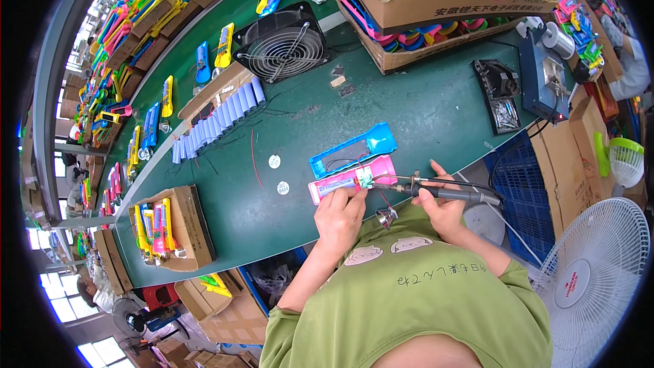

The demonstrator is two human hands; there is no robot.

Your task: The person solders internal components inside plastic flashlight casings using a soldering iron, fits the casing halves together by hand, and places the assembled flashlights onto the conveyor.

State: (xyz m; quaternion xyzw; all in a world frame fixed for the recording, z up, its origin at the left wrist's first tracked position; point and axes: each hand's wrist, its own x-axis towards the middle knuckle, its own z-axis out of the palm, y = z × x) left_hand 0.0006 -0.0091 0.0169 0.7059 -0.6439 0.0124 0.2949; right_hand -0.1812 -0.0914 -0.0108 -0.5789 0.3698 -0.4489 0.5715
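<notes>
A pink plastic casing [321, 192] lies near the table's front edge, holding a blue-lilac battery cell [338, 187] and a small green circuit board [365, 177]. My left hand [338, 221] is closed on the casing's near edge, its fingertips beside the battery and board. My right hand [443, 210] grips a black-handled soldering iron [453, 194] with a thin metal tube alongside. The iron's tip points left and reaches the board; exact contact is too small to tell. A blue plastic casing [371, 142] rests just behind, with thin wires in it. A silver lamp reflector [386, 217] hangs on wires at the near side.
Lilac battery cells [228, 112] stand in a row at left, behind a cardboard box [197, 232] of casings. A black metal fan [283, 51] and stacked boxes [436, 13] are at the back. A blue soldering station [545, 75] and white fan [593, 279] stand right.
</notes>
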